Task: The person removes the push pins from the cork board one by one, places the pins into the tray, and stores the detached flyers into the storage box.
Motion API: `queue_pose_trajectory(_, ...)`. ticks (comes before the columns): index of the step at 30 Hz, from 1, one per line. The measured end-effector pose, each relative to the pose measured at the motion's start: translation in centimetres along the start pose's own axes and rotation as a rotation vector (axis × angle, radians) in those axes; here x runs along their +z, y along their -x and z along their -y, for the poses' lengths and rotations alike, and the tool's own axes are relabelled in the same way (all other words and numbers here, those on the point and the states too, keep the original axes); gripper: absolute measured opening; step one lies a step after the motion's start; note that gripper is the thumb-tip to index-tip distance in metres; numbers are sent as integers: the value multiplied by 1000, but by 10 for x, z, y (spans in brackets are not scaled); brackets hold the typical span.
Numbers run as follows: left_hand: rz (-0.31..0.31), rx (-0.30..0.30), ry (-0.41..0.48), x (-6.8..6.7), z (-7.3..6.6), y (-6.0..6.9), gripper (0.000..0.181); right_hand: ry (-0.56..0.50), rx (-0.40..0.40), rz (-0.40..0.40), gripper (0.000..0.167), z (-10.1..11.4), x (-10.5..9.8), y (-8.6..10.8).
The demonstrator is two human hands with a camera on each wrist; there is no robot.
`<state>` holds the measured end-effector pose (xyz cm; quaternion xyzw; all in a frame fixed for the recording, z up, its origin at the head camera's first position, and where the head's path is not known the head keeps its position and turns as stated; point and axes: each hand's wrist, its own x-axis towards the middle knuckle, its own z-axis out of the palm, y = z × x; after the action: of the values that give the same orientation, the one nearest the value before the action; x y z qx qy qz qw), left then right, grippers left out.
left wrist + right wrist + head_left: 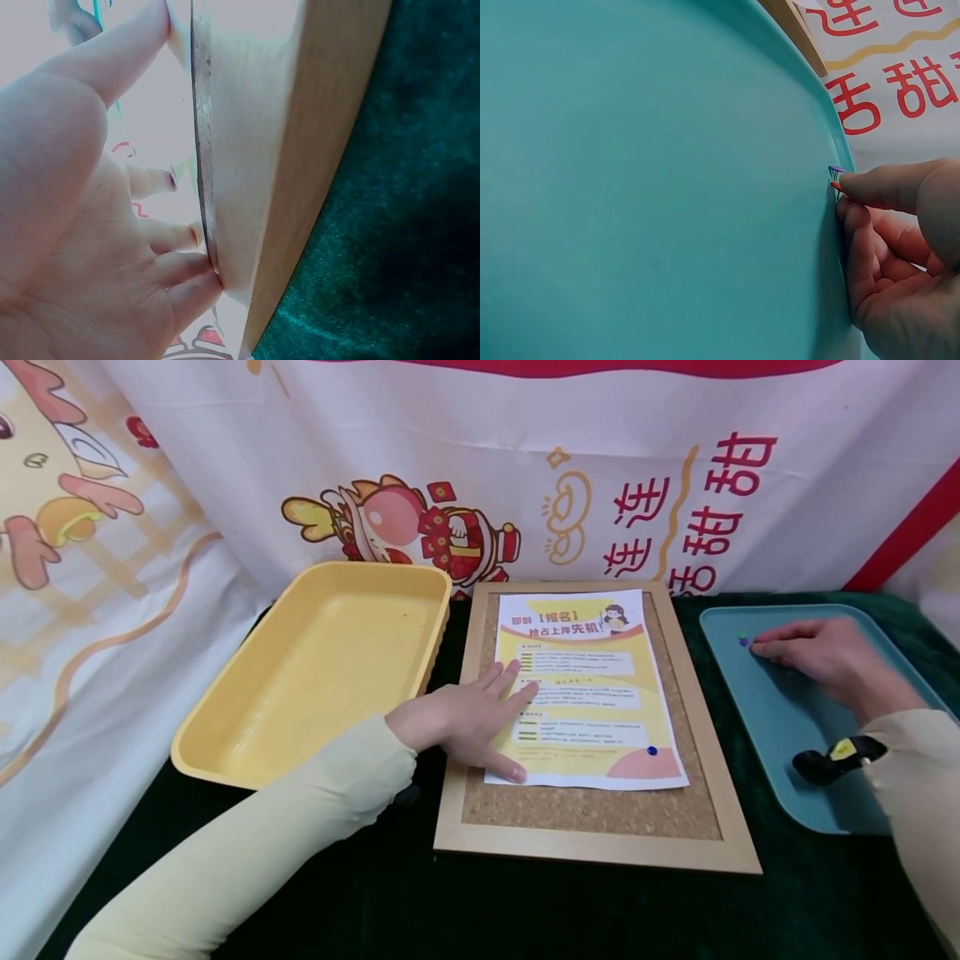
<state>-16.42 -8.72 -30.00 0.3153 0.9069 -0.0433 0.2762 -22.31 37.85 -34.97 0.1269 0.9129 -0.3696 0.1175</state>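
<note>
A printed sheet [577, 693] lies on a wood-framed cork board [592, 814], with a blue thumbtack [652, 751] near one corner. My left hand [480, 714] rests on the sheet's left side, fingers spread; the left wrist view shows this hand [112, 225] beside the frame's edge [262, 165]. Over the blue tray [787, 735], my right hand [821, 660] has its thumb and fingertips at small thumbtacks [743, 641]. The right wrist view shows purple and red tacks [835, 180] at the thumb tip of that hand [900, 247]; a grip on one is unclear.
A yellow tray [315, 668] stands left of the board, on a dark green cloth [360, 885]. Behind hangs a printed white curtain [480, 443]. A black object with a yellow patch [836, 760] is at the right wrist, over the blue tray.
</note>
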Motion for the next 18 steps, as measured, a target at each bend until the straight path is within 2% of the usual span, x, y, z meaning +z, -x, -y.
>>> queue_pose_trajectory(9,-7,0,1,1,1,0,120,11,1,18,81,1,2,0)
queue_pose_trajectory(18,-9,3,1,2,1,-1,120,3,-32,33,89,-3,0,2)
